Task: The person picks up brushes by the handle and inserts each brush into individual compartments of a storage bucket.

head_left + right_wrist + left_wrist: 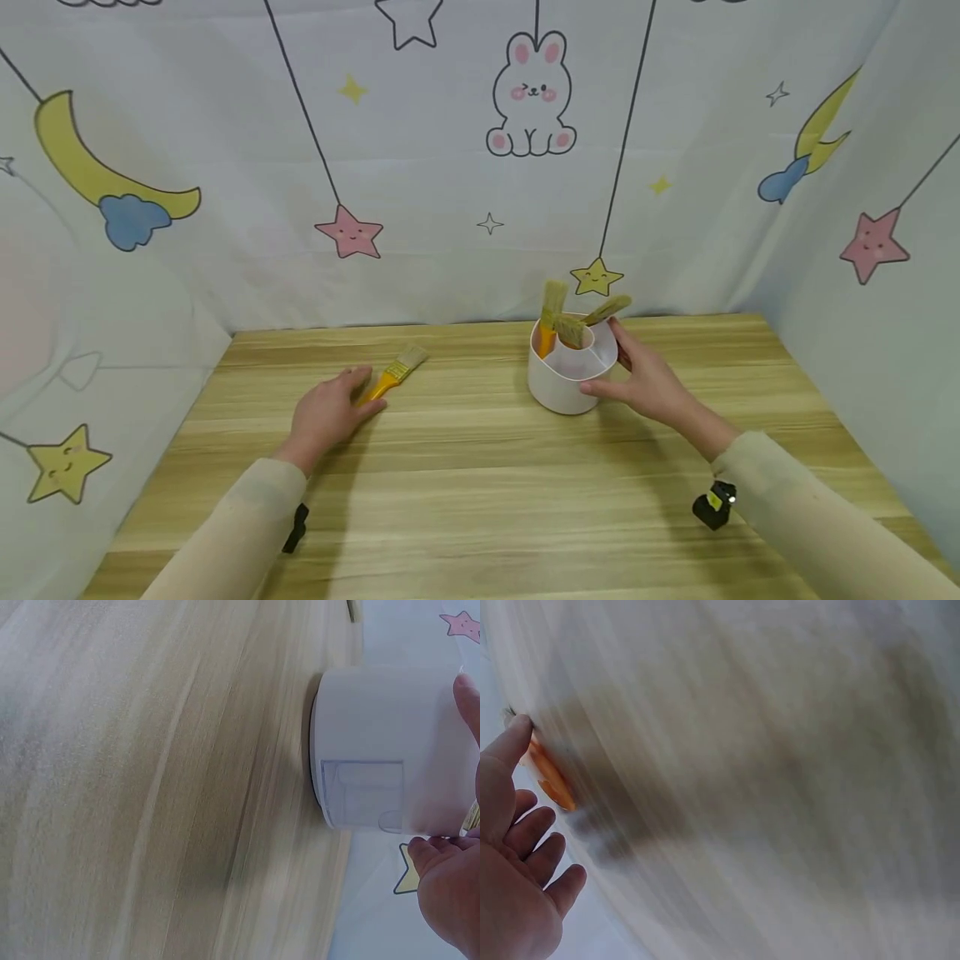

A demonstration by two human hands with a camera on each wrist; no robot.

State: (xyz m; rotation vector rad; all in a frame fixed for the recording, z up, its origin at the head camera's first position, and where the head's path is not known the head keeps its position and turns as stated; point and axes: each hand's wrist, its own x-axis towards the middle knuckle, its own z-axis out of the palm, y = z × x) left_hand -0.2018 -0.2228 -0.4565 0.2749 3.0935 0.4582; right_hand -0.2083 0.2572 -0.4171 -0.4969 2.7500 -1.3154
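A paintbrush (pixel 389 374) with an orange handle and pale bristles lies on the wooden table at left. My left hand (pixel 330 414) is spread around its handle, thumb on one side and index finger on the other. In the left wrist view the fingers are relaxed, and the orange handle (pixel 551 780) shows beyond them. On the right, a white divided holder (pixel 562 387) stands upright with three paintbrushes in it, bristles up. My right hand (pixel 651 379) grips its right side, thumb on the near wall and fingers at the far rim.
The wood-grain table (pixel 480 500) meets a white printed curtain (pixel 435 275) close behind the holder. More curtain hangs along both sides. A clear panel (pixel 364 796) sits on the holder's outer wall in the right wrist view.
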